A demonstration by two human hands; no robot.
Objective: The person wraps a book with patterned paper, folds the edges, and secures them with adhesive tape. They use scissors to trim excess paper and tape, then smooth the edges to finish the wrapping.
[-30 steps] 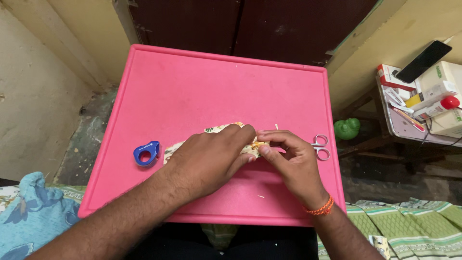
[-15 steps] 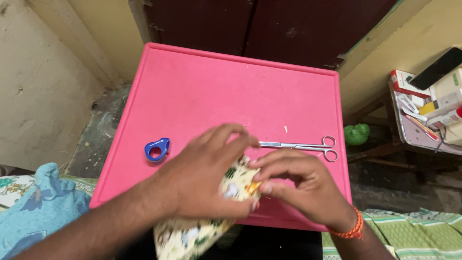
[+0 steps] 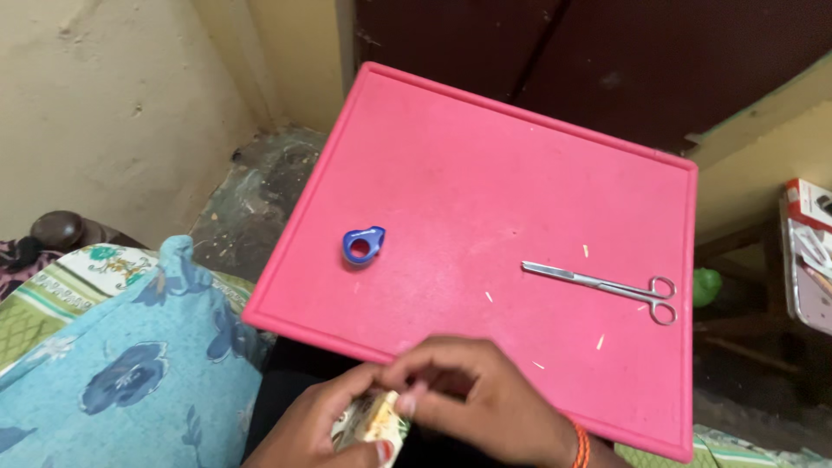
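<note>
Both my hands are at the bottom edge of the view, below the near rim of a pink tray table (image 3: 537,156). My left hand (image 3: 316,429) grips a folded piece of cream floral fabric (image 3: 371,422). My right hand (image 3: 472,399), with an orange thread band at the wrist, pinches the same fabric from above. Steel scissors (image 3: 602,283) lie shut on the right side of the tray. A small blue ring-shaped tool (image 3: 361,244) sits on the tray's left side.
A blue floral pillow (image 3: 121,364) lies at the lower left. Small pale scraps (image 3: 600,341) dot the tray. A dark wooden door (image 3: 607,61) stands behind it. A side table with boxes (image 3: 810,251) is at the right edge, a green object (image 3: 707,286) beside it.
Both hands have pulled the fabric off the tray toward my lap. The scissors lie uncovered on the tray. The camera has swung left and tilted.
</note>
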